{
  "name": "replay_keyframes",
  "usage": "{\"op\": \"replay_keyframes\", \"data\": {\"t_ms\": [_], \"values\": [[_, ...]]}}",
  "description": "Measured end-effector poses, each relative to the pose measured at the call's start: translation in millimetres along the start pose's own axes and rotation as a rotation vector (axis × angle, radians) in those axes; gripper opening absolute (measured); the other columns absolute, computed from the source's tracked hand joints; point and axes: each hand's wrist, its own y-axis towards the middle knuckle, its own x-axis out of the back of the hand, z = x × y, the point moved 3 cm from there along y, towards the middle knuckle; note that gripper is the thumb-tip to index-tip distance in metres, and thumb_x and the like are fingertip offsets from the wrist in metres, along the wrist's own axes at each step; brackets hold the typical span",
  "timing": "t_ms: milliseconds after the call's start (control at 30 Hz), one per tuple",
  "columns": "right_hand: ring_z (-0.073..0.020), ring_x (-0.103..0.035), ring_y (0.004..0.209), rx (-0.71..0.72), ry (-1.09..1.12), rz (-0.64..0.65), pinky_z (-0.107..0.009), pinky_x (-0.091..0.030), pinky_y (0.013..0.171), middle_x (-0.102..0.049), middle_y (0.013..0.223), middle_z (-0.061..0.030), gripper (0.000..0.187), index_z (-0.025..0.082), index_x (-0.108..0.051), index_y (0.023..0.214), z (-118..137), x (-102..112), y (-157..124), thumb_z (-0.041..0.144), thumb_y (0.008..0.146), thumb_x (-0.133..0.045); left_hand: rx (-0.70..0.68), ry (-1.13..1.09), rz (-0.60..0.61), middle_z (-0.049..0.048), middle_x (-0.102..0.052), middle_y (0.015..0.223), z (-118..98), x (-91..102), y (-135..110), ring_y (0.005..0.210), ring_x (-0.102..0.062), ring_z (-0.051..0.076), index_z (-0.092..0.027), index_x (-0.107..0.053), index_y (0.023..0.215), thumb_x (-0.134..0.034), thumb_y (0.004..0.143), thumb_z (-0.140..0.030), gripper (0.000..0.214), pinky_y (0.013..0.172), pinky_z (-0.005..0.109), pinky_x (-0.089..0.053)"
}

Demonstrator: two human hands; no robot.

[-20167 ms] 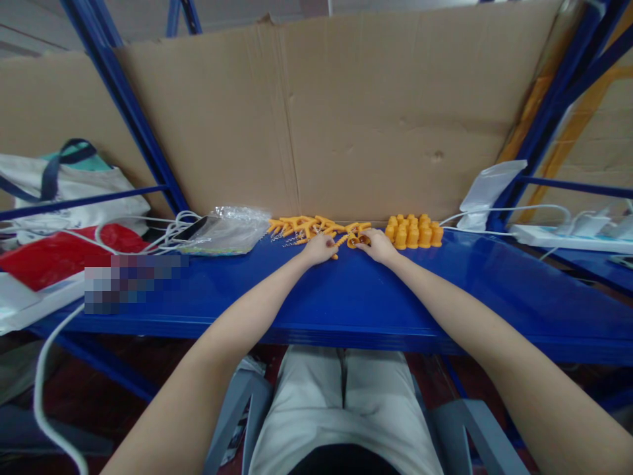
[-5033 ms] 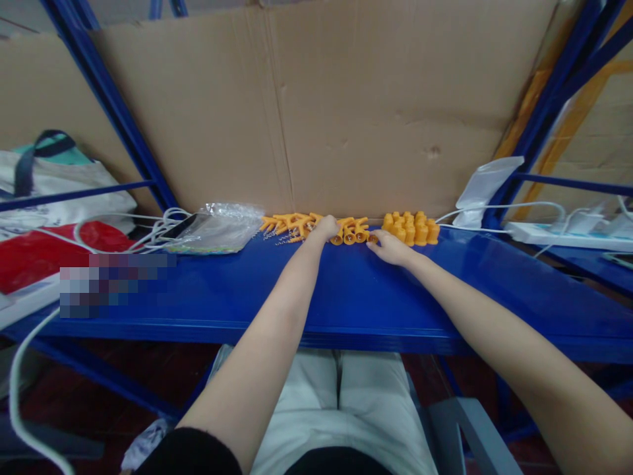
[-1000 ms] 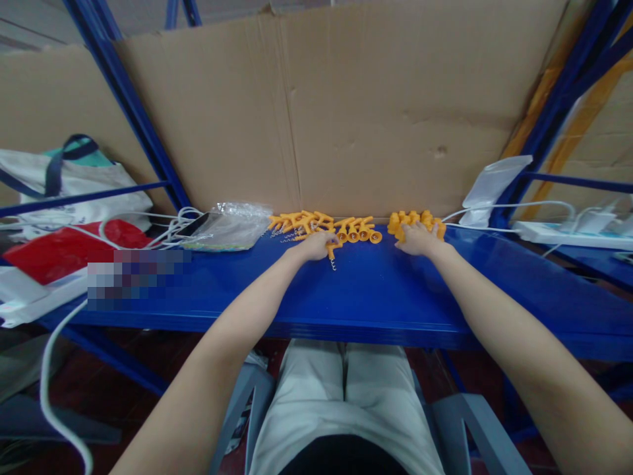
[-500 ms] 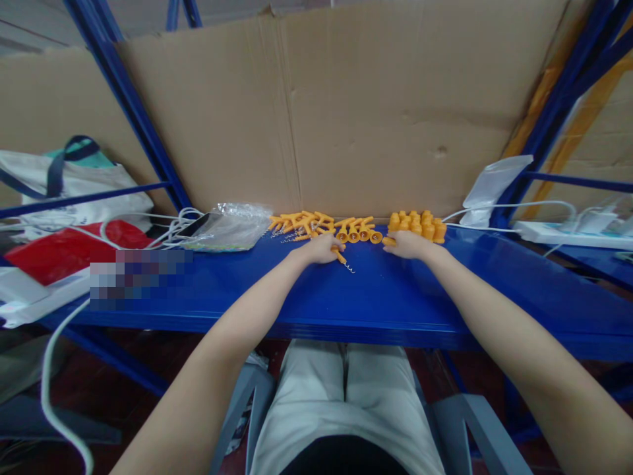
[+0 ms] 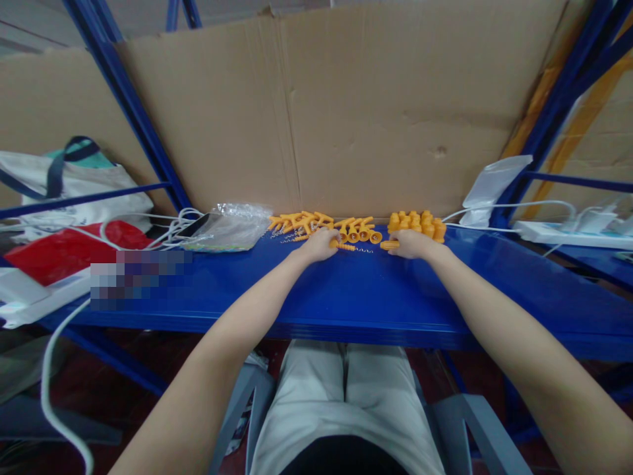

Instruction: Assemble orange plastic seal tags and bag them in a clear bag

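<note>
My left hand (image 5: 319, 245) is closed around an orange plastic corkscrew (image 5: 345, 247); its metal spiral points right, towards my other hand. Between the fingers of my right hand (image 5: 411, 244) is an orange plastic sleeve (image 5: 390, 245), held on its side. A gap separates the spiral's tip from this sleeve. Behind my left hand lies a pile of orange corkscrews (image 5: 301, 221) with bare spirals. Several orange corkscrews with bell-shaped ends (image 5: 363, 235) lie in a row between my hands. Beyond my right hand, orange sleeves (image 5: 415, 221) stand upright in a group.
The blue table (image 5: 346, 297) meets a cardboard sheet (image 5: 370, 119) at the back. To the left are a clear plastic bag (image 5: 237, 227), white cables (image 5: 173, 227) and a red bag (image 5: 84, 247). A white power strip (image 5: 568, 232) lies at right.
My left hand has turned the corkscrew from slanting down towards me to lying nearly level, spiral pointing right. The right hand's sleeve has shifted slightly left and down.
</note>
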Motion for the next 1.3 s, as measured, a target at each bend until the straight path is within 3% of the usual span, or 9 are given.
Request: {"op": "replay_keyframes", "data": {"t_ms": [167,333,600,967,1300], "values": [[-0.0296,-0.065,0.104,0.154,0.110,-0.099,-0.043,-0.050,0.092,-0.070,0.112,-0.0082,0.034,0.023,-0.066,0.114,7,1,2,0.020,0.081,-0.064,0.121,0.004,-0.059,0.0104,-0.072,0.096,3,4.0,-1,0.099,-0.064,0.026,-0.015,-0.069,0.094,-0.059,0.075,-0.014,0.022,0.089,0.035,-0.050],[-0.0267,-0.062,0.112,0.269,0.195,-0.182,-0.041,-0.048,0.098,-0.066,0.121,-0.0102,0.036,0.019,-0.065,0.117,18,5,0,0.017,0.082,-0.062,0.179,0.006,-0.062,0.0104,-0.072,0.096,1,7.0,-3,0.097,-0.065,0.026,-0.014,-0.070,0.093,-0.060,0.075,-0.013,0.021,0.089,0.035,-0.050],[-0.0255,-0.063,0.111,0.273,0.216,-0.173,-0.038,-0.048,0.098,-0.067,0.120,-0.0126,0.036,0.015,-0.065,0.118,24,5,-2,0.017,0.082,-0.062,0.169,-0.017,-0.079,0.0110,-0.072,0.097,-6,10.0,-5,0.099,-0.065,0.027,-0.013,-0.072,0.094,-0.059,0.076,-0.013,0.022,0.093,0.037,-0.049],[-0.0298,-0.063,0.113,0.251,0.157,-0.186,-0.043,-0.047,0.098,-0.069,0.118,-0.0124,0.036,0.018,-0.067,0.118,18,5,0,0.016,0.082,-0.060,0.148,-0.038,-0.129,0.0092,-0.073,0.099,1,5.9,-1,0.100,-0.065,0.025,-0.015,-0.072,0.094,-0.060,0.075,-0.013,0.023,0.094,0.036,-0.050],[-0.0296,-0.061,0.118,0.251,0.190,-0.230,-0.046,-0.046,0.101,-0.066,0.125,-0.0123,0.040,0.018,-0.066,0.122,19,3,2,0.017,0.082,-0.062,0.186,-0.045,-0.081,0.0105,-0.073,0.098,2,6.7,-2,0.099,-0.066,0.026,-0.014,-0.070,0.093,-0.060,0.076,-0.013,0.020,0.090,0.035,-0.050]]}}
